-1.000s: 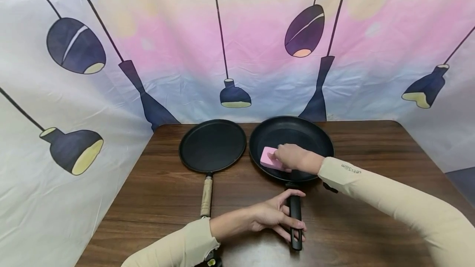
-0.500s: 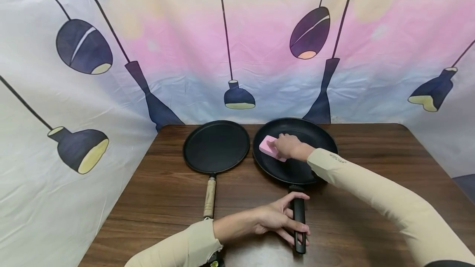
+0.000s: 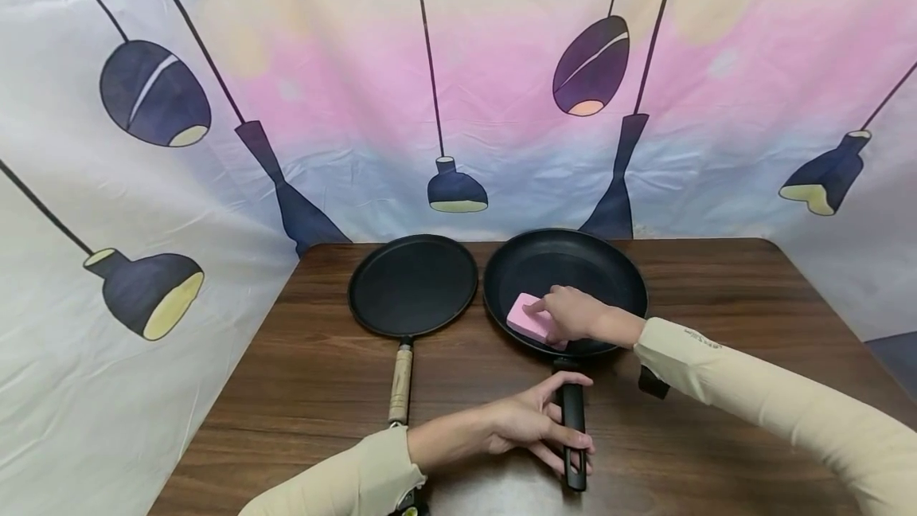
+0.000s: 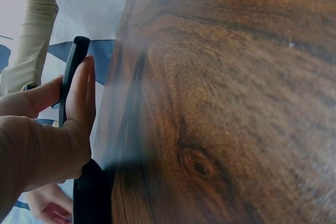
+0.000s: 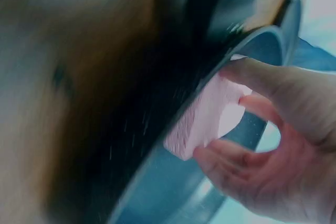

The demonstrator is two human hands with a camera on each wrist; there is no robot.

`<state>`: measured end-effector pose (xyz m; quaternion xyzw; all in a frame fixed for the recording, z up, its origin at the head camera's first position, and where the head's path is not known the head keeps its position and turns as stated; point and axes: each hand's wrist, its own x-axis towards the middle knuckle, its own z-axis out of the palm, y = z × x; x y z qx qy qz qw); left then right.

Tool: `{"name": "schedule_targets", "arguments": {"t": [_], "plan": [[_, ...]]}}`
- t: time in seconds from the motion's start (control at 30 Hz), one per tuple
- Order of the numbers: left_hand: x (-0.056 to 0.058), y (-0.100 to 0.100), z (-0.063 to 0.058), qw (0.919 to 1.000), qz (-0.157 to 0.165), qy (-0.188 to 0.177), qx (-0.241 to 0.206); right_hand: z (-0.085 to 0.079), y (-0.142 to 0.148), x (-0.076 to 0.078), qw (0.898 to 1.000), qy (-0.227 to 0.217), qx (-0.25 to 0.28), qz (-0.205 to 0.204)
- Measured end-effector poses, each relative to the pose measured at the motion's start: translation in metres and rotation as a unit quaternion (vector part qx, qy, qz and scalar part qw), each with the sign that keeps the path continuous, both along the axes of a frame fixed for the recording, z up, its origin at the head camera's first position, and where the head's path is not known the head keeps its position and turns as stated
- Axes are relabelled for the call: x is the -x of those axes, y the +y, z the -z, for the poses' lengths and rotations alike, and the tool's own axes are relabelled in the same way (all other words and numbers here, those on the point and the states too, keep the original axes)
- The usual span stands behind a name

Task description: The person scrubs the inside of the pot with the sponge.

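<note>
A deep black frying pan [image 3: 602, 277] lies on the wooden table, its black handle [image 3: 573, 412] pointing toward me. My left hand [image 3: 533, 424] grips that handle, thumb and fingers on opposite sides; in the left wrist view the handle [image 4: 73, 72] shows between them. Inside the pan, near its front left wall, is a pink sponge [image 3: 528, 318]. My right hand [image 3: 576, 313] holds the sponge from above against the pan. The right wrist view has thumb and fingers pinching the sponge [image 5: 205, 114] at its edges, close by the pan's rim.
Left of the frying pan lies a flat black crepe pan [image 3: 413, 285] with a wooden handle [image 3: 401, 385], its near end behind my left sleeve. The brown wooden table [image 3: 716, 301] ends against a cloth backdrop [image 3: 344, 86] printed with hanging lamps.
My right hand slid the sponge up toward the back of the pan, then back down to the front left. My left hand keeps its hold on the handle; the head view shifts slightly.
</note>
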<state>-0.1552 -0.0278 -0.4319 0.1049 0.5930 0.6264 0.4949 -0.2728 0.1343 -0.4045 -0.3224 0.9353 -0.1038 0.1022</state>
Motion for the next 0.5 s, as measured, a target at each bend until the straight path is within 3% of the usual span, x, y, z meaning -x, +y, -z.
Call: {"name": "schedule_targets", "arguments": {"t": [0.1, 0.23, 0.4, 0.5], "plan": [[-0.001, 0.001, 0.0, 1.0, 0.001, -0.001, -0.001, 0.005, -0.003, 0.008, 0.996, -0.042, 0.066, 0.035], [-0.001, 0.002, 0.0, 1.0, 0.005, -0.004, -0.003, 0.007, -0.008, 0.018, 0.983, -0.121, 0.126, 0.059], [0.0, 0.002, 0.0, 0.9999, 0.008, -0.013, -0.002, 0.001, -0.005, 0.022, 0.963, -0.225, 0.144, 0.044], [0.001, 0.001, -0.001, 0.9999, 0.004, -0.013, -0.003, -0.005, 0.001, 0.023, 0.944, -0.297, 0.144, 0.027]]}}
